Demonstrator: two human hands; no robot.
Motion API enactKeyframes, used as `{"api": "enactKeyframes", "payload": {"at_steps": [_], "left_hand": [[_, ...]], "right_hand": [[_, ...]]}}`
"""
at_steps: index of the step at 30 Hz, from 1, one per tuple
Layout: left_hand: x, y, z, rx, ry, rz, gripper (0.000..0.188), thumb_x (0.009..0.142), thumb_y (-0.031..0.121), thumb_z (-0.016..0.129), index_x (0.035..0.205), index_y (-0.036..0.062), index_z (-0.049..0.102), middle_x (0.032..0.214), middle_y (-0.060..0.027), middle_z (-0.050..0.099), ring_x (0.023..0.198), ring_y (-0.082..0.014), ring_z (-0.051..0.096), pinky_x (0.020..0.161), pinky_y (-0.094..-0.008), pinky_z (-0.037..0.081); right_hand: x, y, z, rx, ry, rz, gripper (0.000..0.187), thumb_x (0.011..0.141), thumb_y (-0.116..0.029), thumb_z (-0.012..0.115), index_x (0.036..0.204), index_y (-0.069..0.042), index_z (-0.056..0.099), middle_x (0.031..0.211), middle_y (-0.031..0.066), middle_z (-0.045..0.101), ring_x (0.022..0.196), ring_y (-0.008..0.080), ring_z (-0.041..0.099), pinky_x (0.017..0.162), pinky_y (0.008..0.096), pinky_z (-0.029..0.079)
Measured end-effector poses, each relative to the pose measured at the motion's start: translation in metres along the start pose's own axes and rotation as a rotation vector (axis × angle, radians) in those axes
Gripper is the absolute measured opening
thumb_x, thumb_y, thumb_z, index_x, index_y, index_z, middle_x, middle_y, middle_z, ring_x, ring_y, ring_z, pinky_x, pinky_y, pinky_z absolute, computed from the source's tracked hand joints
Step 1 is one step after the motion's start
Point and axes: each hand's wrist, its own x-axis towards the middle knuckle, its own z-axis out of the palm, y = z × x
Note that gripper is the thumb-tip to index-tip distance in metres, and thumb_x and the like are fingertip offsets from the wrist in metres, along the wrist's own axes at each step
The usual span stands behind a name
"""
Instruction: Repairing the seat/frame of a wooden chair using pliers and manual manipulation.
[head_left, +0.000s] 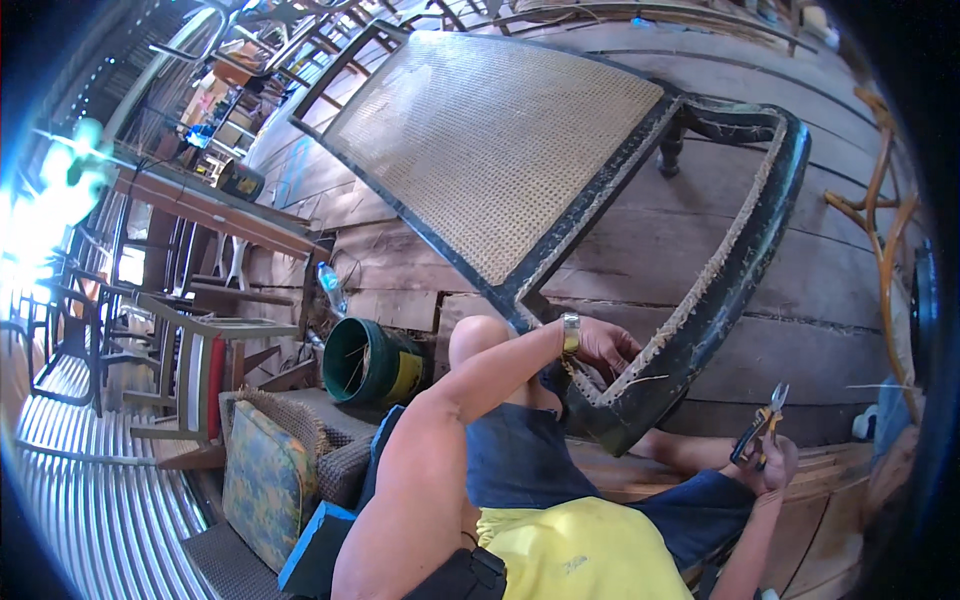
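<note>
A black wooden chair frame (pixel 755 262) lies across my legs. Woven cane (pixel 500 130) fills its large panel, while the nearer end is open, with frayed cane strands (pixel 700 290) along its inner edge. My left hand (pixel 606 346), a watch at its wrist, reaches into the near corner of that opening. Its fingers are bent against the frayed edge; their tips are partly hidden, so what they pinch does not show. Off to the right, my right hand (pixel 772 466) is closed round cutting pliers (pixel 762 425) with black and orange handles, jaws pointing up, apart from the frame.
To the left stand a green bucket (pixel 372 362), a plastic bottle (pixel 331 288) and a patterned cushion (pixel 268 485). Several chair frames (pixel 180 360) crowd the far left. A curved wooden piece (pixel 884 240) stands at the right. Plank flooring (pixel 390 255) lies beneath.
</note>
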Motion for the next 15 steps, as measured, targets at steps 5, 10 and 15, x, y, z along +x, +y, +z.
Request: {"api": "enactKeyframes", "payload": {"at_steps": [5,10,15], "left_hand": [[-0.011,0.016,-0.007,0.614,0.322,-0.330,0.042,0.091,0.013,0.068,0.130,-0.0010,0.058,0.119,-0.0072,0.067,0.106,-0.0189,0.061,0.096,-0.0375,0.049],[-0.005,0.004,-0.009,0.386,0.161,-0.116,0.042,0.095,0.018,0.064,0.131,-0.0015,0.057,0.123,-0.0058,0.065,0.111,-0.0153,0.056,0.101,-0.0349,0.044],[-0.005,0.003,-0.003,0.139,0.134,-0.069,0.039,0.096,0.010,0.059,0.133,0.0013,0.055,0.122,-0.0030,0.064,0.108,-0.0125,0.058,0.098,-0.0297,0.045]], "right_hand": [[-0.005,-0.003,0.014,0.159,-0.046,0.100,0.021,0.099,-0.023,0.058,0.109,-0.004,0.062,0.076,0.0009,0.059,0.064,0.0117,0.055,0.058,0.0269,0.045],[-0.007,-0.020,0.025,0.044,-0.108,0.234,0.030,0.101,-0.031,0.055,0.113,-0.005,0.060,0.078,0.0037,0.060,0.070,0.0139,0.057,0.066,0.0275,0.047],[-0.011,-0.033,0.040,0.292,-0.216,0.202,0.050,0.100,-0.034,0.057,0.141,-0.008,0.046,0.085,0.0067,0.057,0.086,0.0237,0.061,0.090,0.0354,0.052]]}}
